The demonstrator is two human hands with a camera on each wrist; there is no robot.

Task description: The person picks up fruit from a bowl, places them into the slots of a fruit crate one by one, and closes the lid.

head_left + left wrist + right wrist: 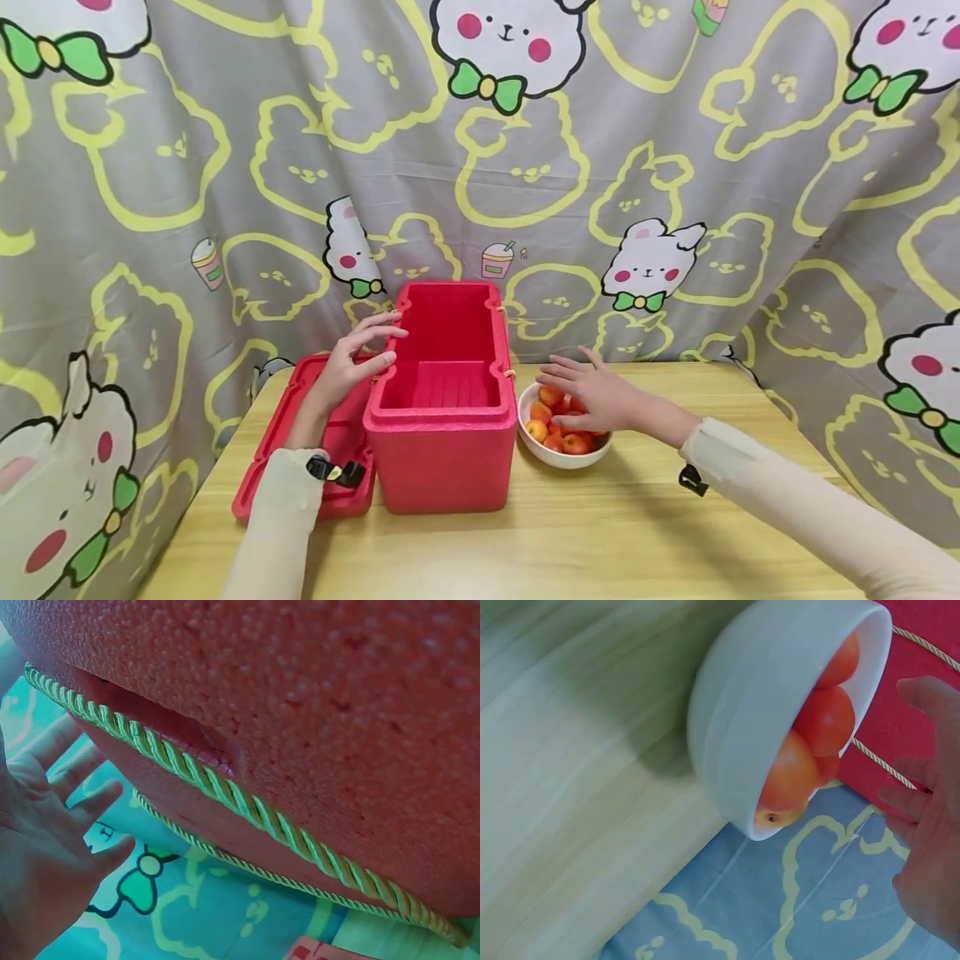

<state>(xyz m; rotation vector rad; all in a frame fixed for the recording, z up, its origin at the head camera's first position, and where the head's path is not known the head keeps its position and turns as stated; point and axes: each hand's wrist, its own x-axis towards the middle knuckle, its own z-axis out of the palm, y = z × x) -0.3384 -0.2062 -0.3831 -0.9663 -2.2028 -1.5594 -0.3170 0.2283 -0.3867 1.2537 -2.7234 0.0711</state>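
Note:
A tall red foam box (442, 467) stands on the table, its top uncovered and its inside bare. My left hand (347, 367) is at its left rim, fingers loosely spread and holding nothing. The left wrist view shows that hand (52, 817) beside the box's side, where a twisted cord (247, 802) runs past a slot. To the box's right sits a white bowl (570, 460) filled with small red-orange fruits (575, 444) that look like small apples. Over the bowl hovers my right hand (596, 398), fingers extended, with nothing in its grasp.
The red lid (348, 498) lies on the wooden table (600, 542) left of the box, partly under my left forearm. A patterned grey curtain (525, 250) hangs behind the table and along both sides.

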